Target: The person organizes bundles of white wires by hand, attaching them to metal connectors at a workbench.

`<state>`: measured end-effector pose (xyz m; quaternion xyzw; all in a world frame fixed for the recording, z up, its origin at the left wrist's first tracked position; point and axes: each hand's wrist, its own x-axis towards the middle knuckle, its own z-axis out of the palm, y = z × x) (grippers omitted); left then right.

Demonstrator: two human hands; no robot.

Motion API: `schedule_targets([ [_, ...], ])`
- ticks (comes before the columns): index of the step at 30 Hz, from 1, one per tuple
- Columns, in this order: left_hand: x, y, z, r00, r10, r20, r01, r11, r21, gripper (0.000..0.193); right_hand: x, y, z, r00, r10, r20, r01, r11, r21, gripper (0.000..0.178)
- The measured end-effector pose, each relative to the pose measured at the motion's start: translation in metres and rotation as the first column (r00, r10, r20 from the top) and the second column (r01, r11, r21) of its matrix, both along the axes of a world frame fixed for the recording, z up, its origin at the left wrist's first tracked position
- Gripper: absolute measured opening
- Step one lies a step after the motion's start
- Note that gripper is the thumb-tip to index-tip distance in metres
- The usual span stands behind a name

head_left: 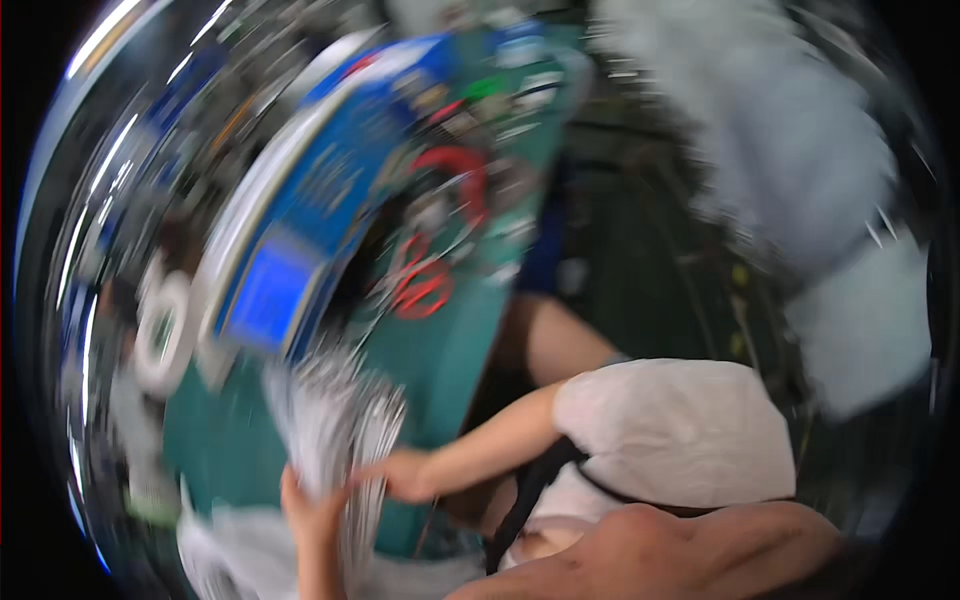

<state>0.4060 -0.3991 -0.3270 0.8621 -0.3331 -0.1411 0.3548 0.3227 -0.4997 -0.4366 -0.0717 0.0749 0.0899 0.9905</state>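
A bundle of long, thin white strands [325,415] lies over the green tabletop, too smeared by motion to tell its exact kind. My left hand [315,512] is closed around the bundle's near part, with the thumb pointing up. From the right, my right hand [402,475] reaches across, its fingers closed at the edge of the same strands. Fingertips of both hands are partly hidden or blurred. Beyond the bundle, orange-red-handled scissors [422,288] rest on the table.
A blue and white machine with a lit blue screen [274,291] stands at the left behind the bundle. Beside it is a white roll [163,333]. White plastic sheeting [235,560] lies at the near left. Large pale bags [800,170] stand at the right. Blurred small items crowd the green table's [225,435] far end.
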Motion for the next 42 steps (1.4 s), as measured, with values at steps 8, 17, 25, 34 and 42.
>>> schedule_targets([
  [8, 0.023, -0.095, -0.015, 0.992, -0.114, 0.052, 0.119, 0.988, -0.097, 0.066, -0.010, 0.000, -0.014, 0.999, -0.029, 0.042, 0.030, 0.999, -0.021, 0.023],
  [17, 0.031, 0.001, -0.020, 0.963, -0.143, 0.230, 0.126, 0.988, 0.087, 0.068, -0.015, -0.001, -0.002, 0.935, -0.001, 0.354, 0.162, 0.889, -0.428, 0.030],
  [25, -0.028, -0.072, -0.026, 0.853, -0.112, -0.510, 0.162, 0.985, 0.055, 0.019, -0.020, -0.034, -0.027, 0.791, 0.580, 0.194, -0.237, 0.583, -0.777, 0.045],
  [34, 0.001, -0.019, -0.047, 0.317, 0.096, -0.944, -0.506, 0.858, -0.082, 0.026, 0.047, -0.122, 0.039, 0.860, 0.509, 0.021, -0.038, 0.104, -0.994, 0.016],
  [42, 0.000, -0.021, -0.046, 0.475, 0.092, -0.875, -0.465, 0.871, -0.161, 0.034, 0.048, -0.107, 0.027, 0.930, 0.346, 0.124, -0.034, 0.419, -0.908, 0.014],
])
